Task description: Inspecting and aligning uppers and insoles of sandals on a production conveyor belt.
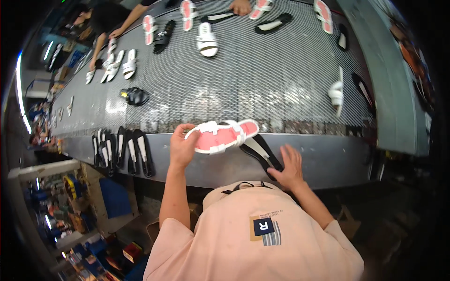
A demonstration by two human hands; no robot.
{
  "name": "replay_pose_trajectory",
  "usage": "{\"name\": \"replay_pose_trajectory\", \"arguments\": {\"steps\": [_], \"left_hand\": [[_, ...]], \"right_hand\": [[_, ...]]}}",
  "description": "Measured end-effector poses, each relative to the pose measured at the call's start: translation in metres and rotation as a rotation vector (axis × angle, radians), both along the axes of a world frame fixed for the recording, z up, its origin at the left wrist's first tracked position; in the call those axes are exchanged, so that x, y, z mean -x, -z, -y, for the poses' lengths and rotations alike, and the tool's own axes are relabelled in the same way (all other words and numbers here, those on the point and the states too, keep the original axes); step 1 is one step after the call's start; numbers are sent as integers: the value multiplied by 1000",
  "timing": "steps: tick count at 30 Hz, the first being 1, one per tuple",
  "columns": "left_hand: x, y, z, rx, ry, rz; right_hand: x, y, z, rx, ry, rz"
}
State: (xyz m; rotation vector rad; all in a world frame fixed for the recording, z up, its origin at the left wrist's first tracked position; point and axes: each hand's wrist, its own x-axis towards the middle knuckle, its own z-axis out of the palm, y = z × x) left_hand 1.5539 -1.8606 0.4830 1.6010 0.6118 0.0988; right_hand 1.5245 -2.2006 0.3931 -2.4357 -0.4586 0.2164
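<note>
My left hand [182, 149] is closed around one end of a white strappy sandal [219, 139] with a pink insole, thumb on top. The sandal is raised over the near metal edge of the belt. Partly under its far end lies a black shoe sole [263, 153] with a pale strip down its middle. My right hand [291, 169] is open with fingers spread, its thumb at the sole's lower end; whether it touches cannot be made out.
Several black soles [133, 152] lie on the metal ledge at left. White slides [207, 41], black sandals [135, 96] and more soles [273, 23] rest on the mesh conveyor belt [243, 84]. A co-worker's arms [123, 29] reach over the far left; another person's hand [241, 6] is at the far side.
</note>
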Motion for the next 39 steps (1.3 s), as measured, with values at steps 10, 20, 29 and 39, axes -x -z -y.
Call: {"name": "replay_pose_trajectory", "arguments": {"steps": [10,20,29,39], "left_hand": [[1,49,90,362,237,-579],[-20,116,115,-870,617,-485],[-41,137,124,102,229,-245],[-52,104,157,1023,251,-79]], "right_hand": [[-38,-31,23,-26,-314,11],[-14,-7,101,-608,427,-790],[-1,7,66,-764,546,-987],[-13,21,48,-858,397,-1057]]}}
